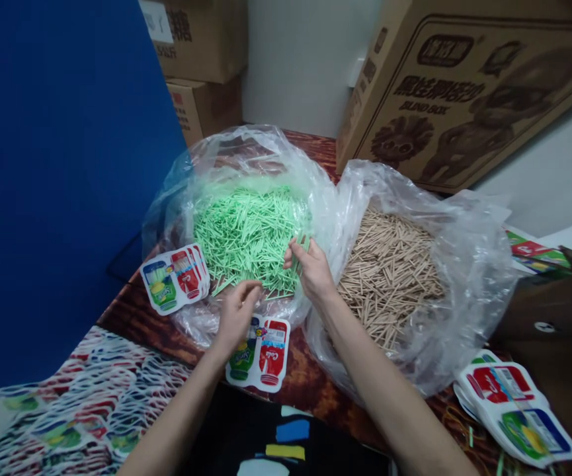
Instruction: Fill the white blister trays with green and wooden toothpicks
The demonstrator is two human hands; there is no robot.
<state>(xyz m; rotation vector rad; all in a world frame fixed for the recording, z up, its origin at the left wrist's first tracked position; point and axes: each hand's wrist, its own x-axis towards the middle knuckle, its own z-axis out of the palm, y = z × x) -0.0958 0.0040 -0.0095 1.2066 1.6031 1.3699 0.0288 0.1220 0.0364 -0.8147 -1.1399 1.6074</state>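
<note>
A clear plastic bag (pixel 246 149) holds a heap of green sticks (pixel 246 231). My right hand (pixel 310 268) reaches into it, fingers closed on a few green sticks at the heap's right edge. My left hand (pixel 236 311) hovers at the bag's near rim with fingers curled, and I cannot see anything in it. Under that hand lies a flat printed packet (pixel 266 354) with a green and a red bottle picture. A second clear bag (pixel 464 264) to the right holds tan sticks (pixel 389 277).
A small stack of the same packets (pixel 174 277) leans on the green bag's left side; more packets lie at right (pixel 514 410) and in a pile at lower left (pixel 77 410). A blue panel (pixel 57 165) stands left. Cardboard boxes (pixel 464 86) sit behind.
</note>
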